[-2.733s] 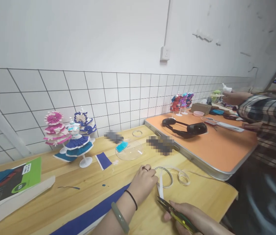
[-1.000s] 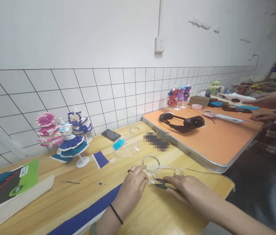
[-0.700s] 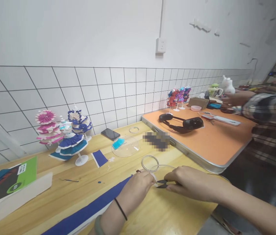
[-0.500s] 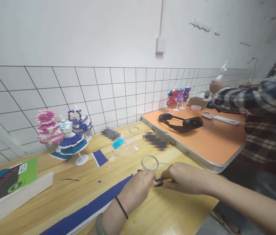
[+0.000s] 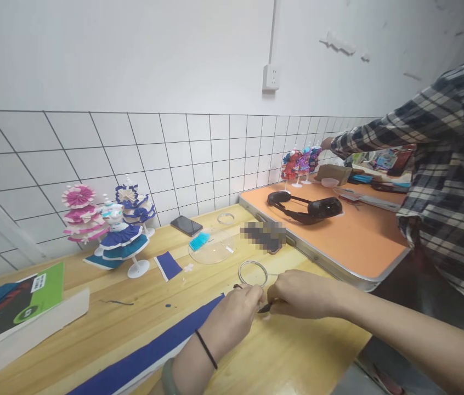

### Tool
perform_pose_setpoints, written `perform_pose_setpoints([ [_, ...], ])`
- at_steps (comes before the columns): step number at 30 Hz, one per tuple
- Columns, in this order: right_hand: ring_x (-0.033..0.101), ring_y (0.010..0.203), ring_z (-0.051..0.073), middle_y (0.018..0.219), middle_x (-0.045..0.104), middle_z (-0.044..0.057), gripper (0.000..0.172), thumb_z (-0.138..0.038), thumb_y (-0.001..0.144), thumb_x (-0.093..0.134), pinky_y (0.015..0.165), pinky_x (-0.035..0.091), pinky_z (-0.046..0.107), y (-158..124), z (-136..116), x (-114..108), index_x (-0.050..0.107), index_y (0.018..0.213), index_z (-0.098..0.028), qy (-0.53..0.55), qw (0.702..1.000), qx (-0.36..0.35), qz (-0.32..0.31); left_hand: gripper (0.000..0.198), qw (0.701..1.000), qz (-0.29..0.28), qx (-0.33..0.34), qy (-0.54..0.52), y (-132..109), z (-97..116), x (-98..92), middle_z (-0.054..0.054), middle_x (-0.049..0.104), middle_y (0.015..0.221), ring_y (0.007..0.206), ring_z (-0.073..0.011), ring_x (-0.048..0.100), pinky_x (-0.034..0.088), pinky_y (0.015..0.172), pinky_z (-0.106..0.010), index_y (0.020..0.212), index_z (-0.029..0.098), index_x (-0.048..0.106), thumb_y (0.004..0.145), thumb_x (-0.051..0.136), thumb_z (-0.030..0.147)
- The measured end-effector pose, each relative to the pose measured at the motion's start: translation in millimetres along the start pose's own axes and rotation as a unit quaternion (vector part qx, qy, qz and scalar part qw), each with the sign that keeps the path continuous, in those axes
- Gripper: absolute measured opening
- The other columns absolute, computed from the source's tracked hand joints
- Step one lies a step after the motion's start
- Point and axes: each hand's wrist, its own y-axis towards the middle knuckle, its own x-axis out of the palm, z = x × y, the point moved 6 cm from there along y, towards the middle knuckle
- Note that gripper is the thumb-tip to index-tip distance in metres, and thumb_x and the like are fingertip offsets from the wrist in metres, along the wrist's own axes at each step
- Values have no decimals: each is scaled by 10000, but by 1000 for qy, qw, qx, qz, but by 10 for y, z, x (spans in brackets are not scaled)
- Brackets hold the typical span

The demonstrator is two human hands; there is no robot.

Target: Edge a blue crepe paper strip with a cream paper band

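My left hand, with a black band and a bangle on its wrist, pinches something small and pale at its fingertips. The right hand is closed around small dark-bladed scissors; their handles are hidden in the palm. The blades meet the left fingertips, and both hands almost touch. Just beyond them lies a thin ring, with a pale strand running toward the right hand. A long strip of blue fabric with a white edge passes beneath my left forearm.
Small tiered ruffled dresses on white stands stand at the left. A clear disc bears a teal pleated piece. A phone lies behind it. On the orange table is a black headset. A person in a plaid shirt stands at right.
The scissors' blades, spread apart before, now appear closer together at my left fingertips, and my right hand has shifted slightly left. The person at right has reached toward the dresses at the back.
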Motion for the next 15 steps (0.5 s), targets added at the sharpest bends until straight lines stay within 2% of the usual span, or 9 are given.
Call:
perform_pose_setpoints([
  [4, 633, 649, 204, 709, 711, 51, 216, -249, 785, 490, 525, 347, 249, -49, 61, 7, 696, 833, -202, 29, 999, 14, 6, 147, 1000, 10, 0, -12, -18, -14, -38, 3, 581, 804, 766, -152, 529, 395, 629, -239, 895, 221, 486, 855, 377, 131],
  [8, 631, 661, 207, 745, 697, 59, 246, -324, 817, 466, 512, 358, 245, -229, 74, 82, 661, 904, -202, 61, 997, 41, 13, 162, 999, 35, -6, -24, -82, -69, -122, -19, 592, 885, 855, -162, 530, 416, 710, -265, 927, 212, 488, 847, 383, 117],
  [12, 625, 792, 223, 898, 677, 65, 322, -393, 818, 495, 627, 421, 266, -416, 14, 418, 561, 1094, -242, 194, 976, 84, 50, 132, 993, 107, -13, -55, -166, -91, -265, -24, 607, 884, 863, -166, 537, 424, 750, -289, 906, 203, 513, 843, 414, 141],
  [14, 608, 878, 242, 1002, 653, 85, 492, -351, 787, 554, 698, 431, 289, -434, -48, 635, 423, 1245, -231, 224, 966, 90, 89, 120, 987, 139, -14, -81, -192, -68, -323, -19, 613, 868, 827, -154, 547, 432, 741, -282, 896, 202, 519, 838, 429, 147],
  [15, 610, 854, 244, 971, 658, 80, 510, -325, 780, 565, 681, 433, 293, -416, -94, 743, 402, 1253, -228, 218, 967, 85, 97, 115, 984, 151, -16, -95, -200, -51, -346, -17, 613, 853, 807, -148, 550, 435, 732, -278, 887, 202, 522, 839, 430, 151],
])
